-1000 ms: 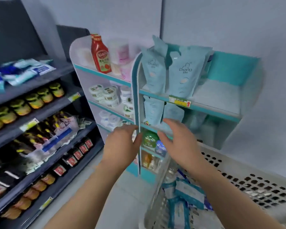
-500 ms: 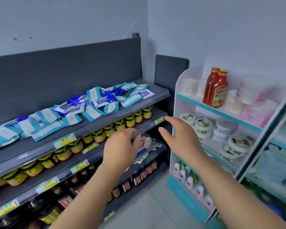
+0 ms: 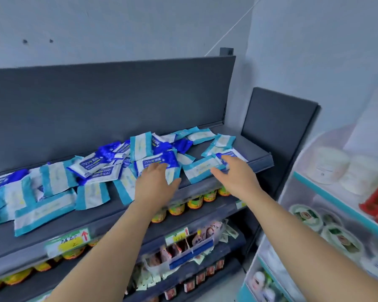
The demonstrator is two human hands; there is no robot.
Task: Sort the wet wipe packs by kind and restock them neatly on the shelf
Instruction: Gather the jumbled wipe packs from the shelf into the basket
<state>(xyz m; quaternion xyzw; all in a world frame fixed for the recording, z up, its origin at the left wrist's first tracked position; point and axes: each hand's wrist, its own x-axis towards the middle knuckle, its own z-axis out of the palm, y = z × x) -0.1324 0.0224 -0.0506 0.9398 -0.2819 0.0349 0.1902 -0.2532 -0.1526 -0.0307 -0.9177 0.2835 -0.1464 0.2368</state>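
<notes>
Several wet wipe packs lie jumbled on the top grey shelf (image 3: 258, 159): light teal-and-white packs (image 3: 52, 205) mixed with dark blue-and-white packs (image 3: 92, 165). My left hand (image 3: 155, 184) reaches over the shelf edge, fingers spread, its fingertips touching a dark blue pack (image 3: 159, 163). My right hand (image 3: 234, 173) is stretched out beside it, fingers straight, its tips over a teal pack (image 3: 202, 170) near the right end of the pile. Neither hand holds anything.
Jars (image 3: 194, 202) line the shelf below, and sachets in a clear tray (image 3: 183, 253) sit lower still. A white-and-teal shelf unit (image 3: 314, 192) with tubs and red bottles stands at right. Price tags (image 3: 72, 239) hang on the shelf edges.
My view swung left from the white-and-teal shelf unit to the grey shelf. Both hands moved up and forward to the wipe pile and now touch it.
</notes>
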